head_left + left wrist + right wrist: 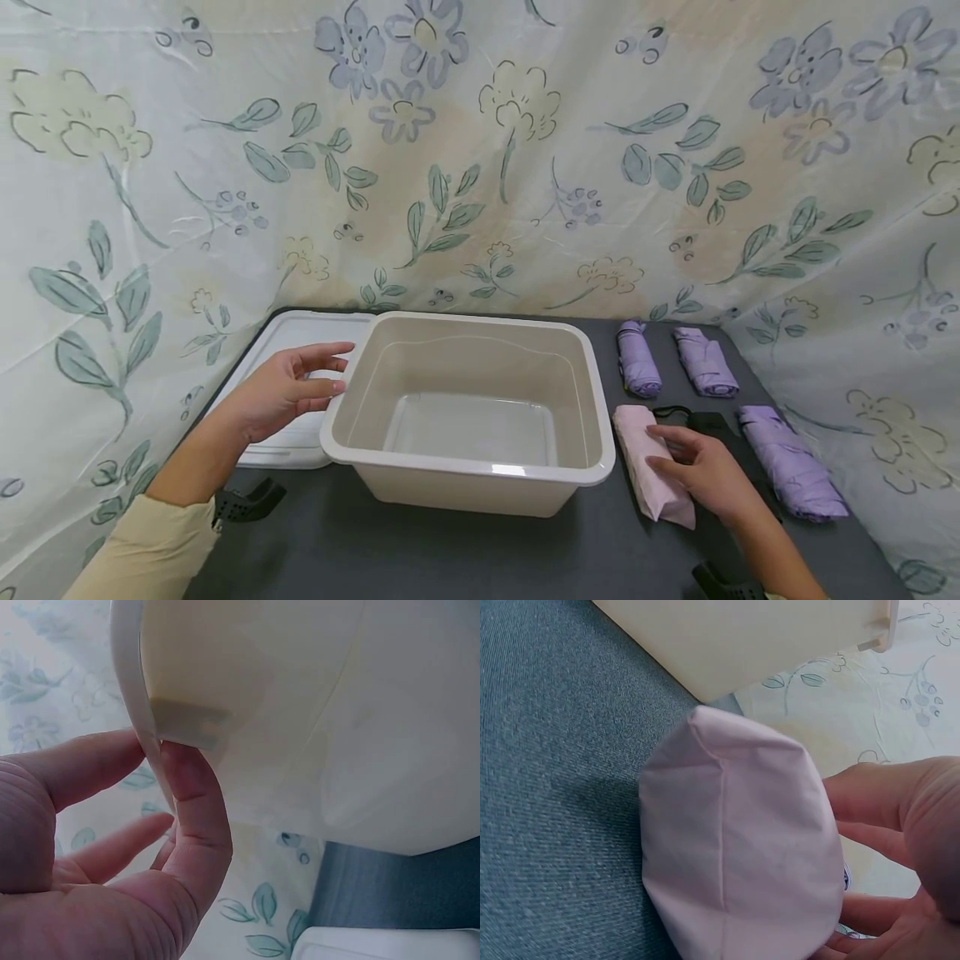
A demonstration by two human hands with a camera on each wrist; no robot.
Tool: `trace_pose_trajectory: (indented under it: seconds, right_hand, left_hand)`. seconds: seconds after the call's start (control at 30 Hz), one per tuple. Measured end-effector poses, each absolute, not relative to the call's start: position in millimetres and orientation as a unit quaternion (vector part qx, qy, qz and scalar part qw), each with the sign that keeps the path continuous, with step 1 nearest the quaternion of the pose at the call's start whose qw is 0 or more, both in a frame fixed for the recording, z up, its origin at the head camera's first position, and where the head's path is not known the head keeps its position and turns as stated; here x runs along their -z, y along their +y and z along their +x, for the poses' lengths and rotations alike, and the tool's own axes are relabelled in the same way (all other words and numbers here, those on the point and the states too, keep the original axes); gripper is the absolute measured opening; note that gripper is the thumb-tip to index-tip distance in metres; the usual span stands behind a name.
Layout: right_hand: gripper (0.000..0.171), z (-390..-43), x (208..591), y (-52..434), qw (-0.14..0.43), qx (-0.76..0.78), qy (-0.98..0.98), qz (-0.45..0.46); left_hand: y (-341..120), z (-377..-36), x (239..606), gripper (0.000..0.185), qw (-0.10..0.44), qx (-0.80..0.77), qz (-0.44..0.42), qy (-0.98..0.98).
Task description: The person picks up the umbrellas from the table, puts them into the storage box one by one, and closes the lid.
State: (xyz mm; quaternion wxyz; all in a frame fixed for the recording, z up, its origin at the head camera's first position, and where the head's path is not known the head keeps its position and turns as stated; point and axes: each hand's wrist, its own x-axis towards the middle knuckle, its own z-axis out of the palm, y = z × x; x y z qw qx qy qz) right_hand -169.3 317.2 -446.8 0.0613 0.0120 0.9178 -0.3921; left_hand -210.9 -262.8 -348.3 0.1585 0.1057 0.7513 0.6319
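An empty beige plastic bin point(592, 392) stands in the middle of the dark table. My left hand point(281, 392) is at its left rim, fingers relaxed and spread. In the left wrist view the thumb point(191, 799) touches the underside of the rim point(131, 682). My right hand point(705, 471) rests on a pink folded roll point(637, 433) lying right of the bin. In the right wrist view the pink roll point(742, 840) fills the middle, with my fingers point(870, 799) beside it. Nothing is lifted.
A white lid point(300, 333) lies flat behind my left hand. Three purple rolls point(639, 360) point(705, 362) point(791, 462) lie at the right, and a black strap point(675, 412) shows by the pink roll. Floral cloth point(480, 167) walls in the table point(450, 550) at the back and sides.
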Motion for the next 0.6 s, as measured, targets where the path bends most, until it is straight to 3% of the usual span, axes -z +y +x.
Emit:
trace_pose_trajectory:
  seconds: [0.27, 0.6]
  right_hand:
    - [0.065, -169.6, 444.1, 315.5, 0.082, 0.418, 0.904, 0.010]
    - [0.058, -172.6, 447.5, 315.7, 0.056, 0.402, 0.913, -0.040]
  left_hand:
    - [-262.3, -212.0, 345.1, 0.072, 0.172, -0.628, 0.108, 0.751]
    - [-263.7, -212.4, 343.9, 0.073, 0.188, -0.640, 0.123, 0.735]
